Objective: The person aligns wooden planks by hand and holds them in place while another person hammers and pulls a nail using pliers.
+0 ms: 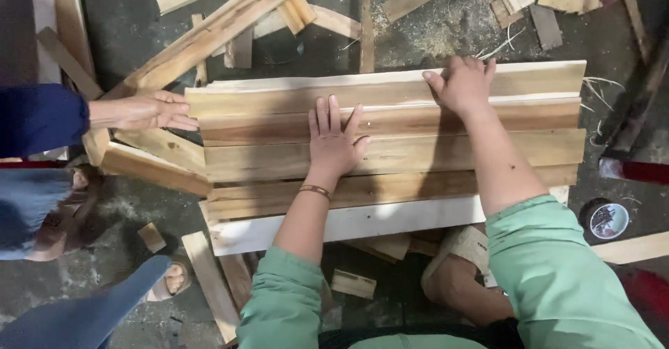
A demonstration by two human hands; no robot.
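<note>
Several long wooden planks (432, 150) lie side by side in a flat row on the floor in front of me. My left hand (334, 140) rests flat on the middle planks, fingers spread, a bracelet on the wrist. My right hand (461, 84) presses on the far planks near the top edge of the row, fingers curled over the wood. A white board (390, 220) lies along the near edge of the row. Both my sleeves are light green.
Another person's hand (150, 112) in a dark blue sleeve touches the left ends of the planks; their sandalled foot (171, 278) is at lower left. Loose planks and offcuts (209, 32) and sawdust litter the dark floor. A small round tin (608, 220) sits at right.
</note>
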